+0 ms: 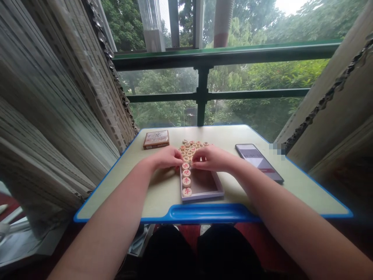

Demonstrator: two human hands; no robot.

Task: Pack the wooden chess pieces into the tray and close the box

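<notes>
A shallow open box [220, 188] lies on the small table, with several round wooden Chinese chess pieces [186, 182] lined up along its left wall, red characters facing up. My left hand [169, 156] is at the box's far left corner, thumb and fingers pressed together beside the farthest piece of that row. My right hand [212, 157] reaches over the box's far edge, its fingers curled toward the thumb close to the same spot. Whatever lies between the fingertips of either hand is hidden. Just beyond the hands, more loose chess pieces [189, 153] sit in a cluster, partly covered by my right hand.
A flat box lid with a printed picture [156, 139] lies at the table's far left. On the right rests a phone [259, 161] with its screen lit. The table [113, 194] has a blue rim and a front groove [211, 212]. Curtains and a railed window surround it.
</notes>
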